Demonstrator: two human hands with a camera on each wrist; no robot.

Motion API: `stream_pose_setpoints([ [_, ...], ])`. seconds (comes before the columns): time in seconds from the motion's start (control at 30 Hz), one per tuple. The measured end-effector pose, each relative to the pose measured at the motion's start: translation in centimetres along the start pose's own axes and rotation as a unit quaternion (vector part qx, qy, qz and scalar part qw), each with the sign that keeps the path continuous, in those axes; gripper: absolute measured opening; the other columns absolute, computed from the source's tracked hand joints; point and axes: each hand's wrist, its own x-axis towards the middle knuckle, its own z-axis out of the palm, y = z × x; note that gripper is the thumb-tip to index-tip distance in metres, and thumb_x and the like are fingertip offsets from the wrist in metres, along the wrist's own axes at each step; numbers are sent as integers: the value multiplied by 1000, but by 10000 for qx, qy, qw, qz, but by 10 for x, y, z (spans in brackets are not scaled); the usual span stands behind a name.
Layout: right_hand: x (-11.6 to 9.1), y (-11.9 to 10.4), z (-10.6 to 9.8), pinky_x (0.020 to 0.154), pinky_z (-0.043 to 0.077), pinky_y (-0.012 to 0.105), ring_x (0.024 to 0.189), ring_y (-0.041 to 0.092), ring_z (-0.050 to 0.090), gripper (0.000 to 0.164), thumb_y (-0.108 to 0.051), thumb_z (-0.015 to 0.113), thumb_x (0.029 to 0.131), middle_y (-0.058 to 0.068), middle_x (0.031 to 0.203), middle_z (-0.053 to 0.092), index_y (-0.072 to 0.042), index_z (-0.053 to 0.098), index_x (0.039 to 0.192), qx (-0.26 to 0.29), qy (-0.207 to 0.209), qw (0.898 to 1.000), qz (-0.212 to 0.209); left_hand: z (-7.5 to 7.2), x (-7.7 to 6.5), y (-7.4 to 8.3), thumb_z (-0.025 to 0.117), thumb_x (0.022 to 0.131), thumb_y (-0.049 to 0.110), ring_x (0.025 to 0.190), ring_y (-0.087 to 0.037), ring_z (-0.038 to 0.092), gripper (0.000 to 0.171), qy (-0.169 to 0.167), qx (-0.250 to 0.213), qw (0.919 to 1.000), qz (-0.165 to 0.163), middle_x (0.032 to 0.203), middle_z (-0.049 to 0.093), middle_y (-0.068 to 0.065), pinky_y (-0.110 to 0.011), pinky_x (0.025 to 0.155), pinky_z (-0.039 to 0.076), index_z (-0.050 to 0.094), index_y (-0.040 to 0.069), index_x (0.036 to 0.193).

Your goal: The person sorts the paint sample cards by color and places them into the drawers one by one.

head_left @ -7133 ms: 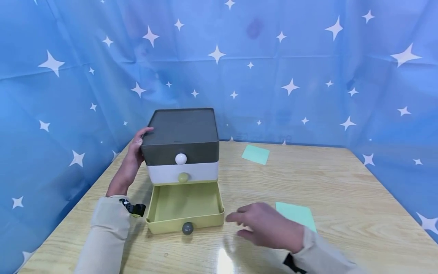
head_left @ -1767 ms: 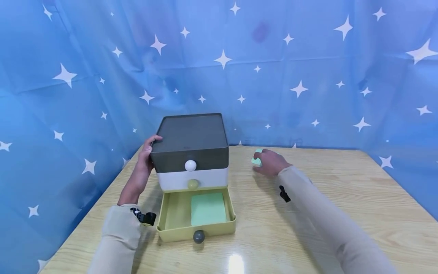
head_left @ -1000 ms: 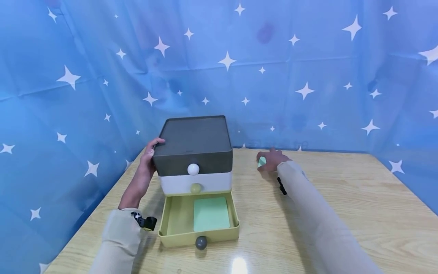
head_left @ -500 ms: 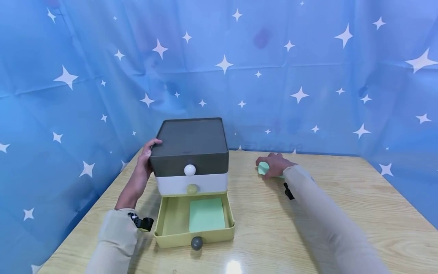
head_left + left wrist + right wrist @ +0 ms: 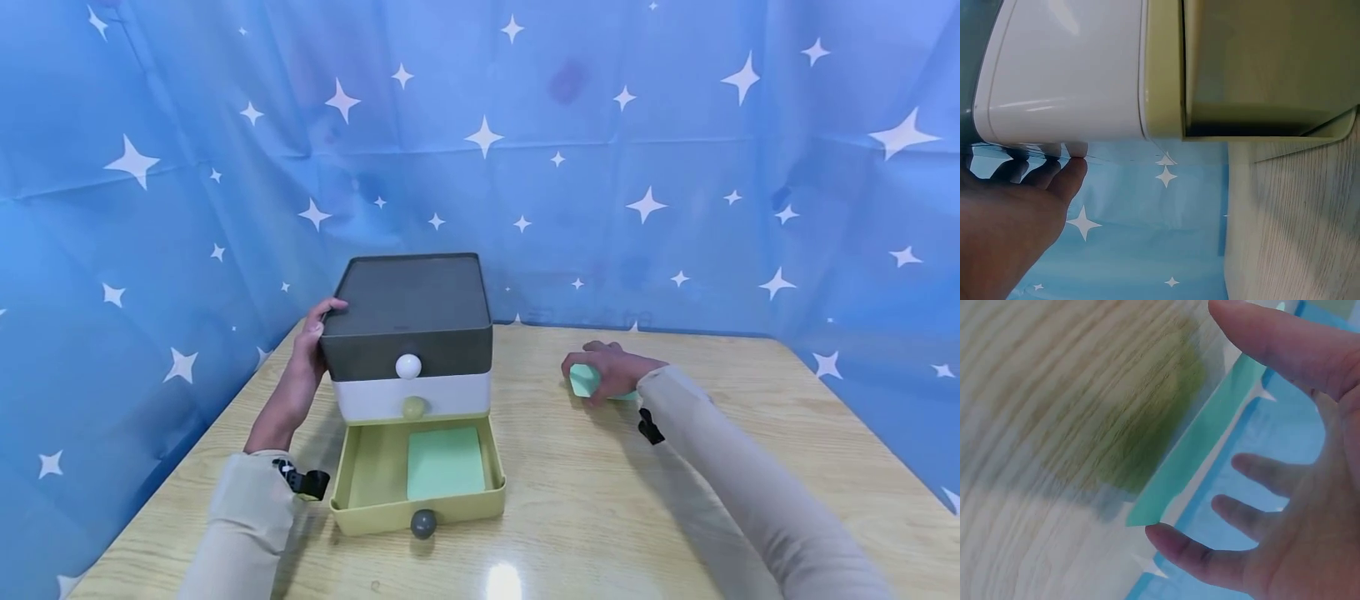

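Note:
A small drawer box (image 5: 412, 296), with a dark grey top, a white tier and a yellow-green tier, stands left of centre. Its lowest drawer (image 5: 369, 487) is pulled out, and a mint-green sheet (image 5: 446, 462) lies in that drawer's right part. My left hand (image 5: 295, 375) holds the box at its left side, one digit over the top edge; the left wrist view has several fingertips against the side wall. At the table's back, my right hand (image 5: 615, 371) pinches a second mint-green sheet (image 5: 1200, 440) by opposite edges, thumb against fingertip, the sheet bowed between them.
Round knobs front the drawers: a white knob (image 5: 408, 366), a yellow-green knob (image 5: 414, 407) and a grey knob (image 5: 423, 523). The wooden table (image 5: 585, 500) runs back to a blue curtain (image 5: 562, 208) with white stars.
The front sheet has gone from the table into the lowest drawer. My right hand has reached the rear sheet, gripped it and drawn it slightly nearer. My left hand stays on the box.

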Motion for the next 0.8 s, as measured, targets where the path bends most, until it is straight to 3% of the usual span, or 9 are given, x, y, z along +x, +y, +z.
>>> stream_pose_setpoints([
  [0.23,-20,-11,6,82,45,50,113,39,41,56,-20,84,80,19,138,47,-26,53,126,243,-62,9990,-359,0,1,1,10,105,49,140,-31,27,54,10,-77,9999,80,162,14,-2,-45,103,27,31,28,150],
  [0.67,-59,-43,23,82,52,51,114,37,44,64,-11,86,76,19,137,41,-28,54,129,47,338,9967,-735,1,-1,-4,10,105,49,142,-31,25,55,19,-124,9999,119,164,11,-1,-45,104,26,29,27,151],
  [0.8,-71,-52,23,82,53,51,115,36,46,64,-13,87,75,18,136,44,-28,56,129,-40,471,9951,-872,1,-1,-1,9,105,49,143,-32,24,55,14,-68,9999,143,165,10,-2,-52,108,25,29,28,151],
])
